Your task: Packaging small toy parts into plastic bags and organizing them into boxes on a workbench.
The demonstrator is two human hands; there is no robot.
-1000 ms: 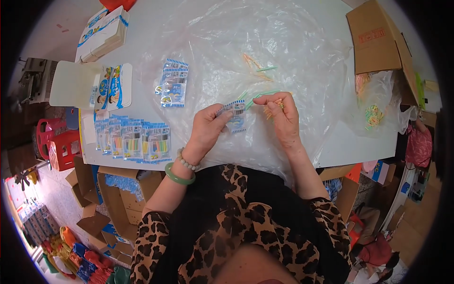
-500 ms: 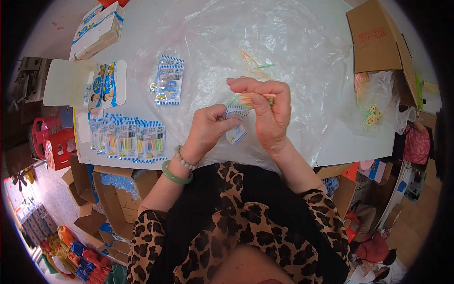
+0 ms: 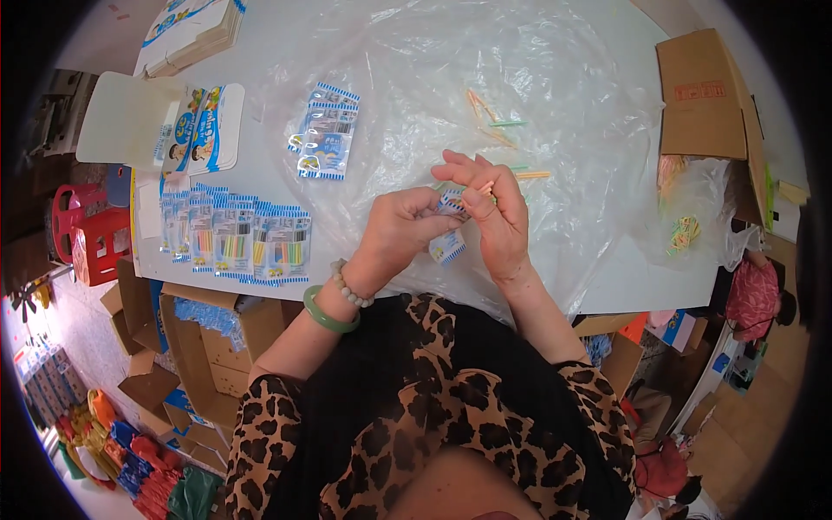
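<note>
I see left hand pinching blue-white packet above plastic sheet; right hand pinches pastel sticks, thumb against fingers, at packet's upper end. Judged done: row of stick-filled packets. Remaining: held packet, loose sticks.

Sticks lie on plastic sheet, right of packets.

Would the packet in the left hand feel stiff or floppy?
The packet is probably floppy, as it looks like thin film. It seems light, since the left hand pinches it between thumb and fingers.
</note>
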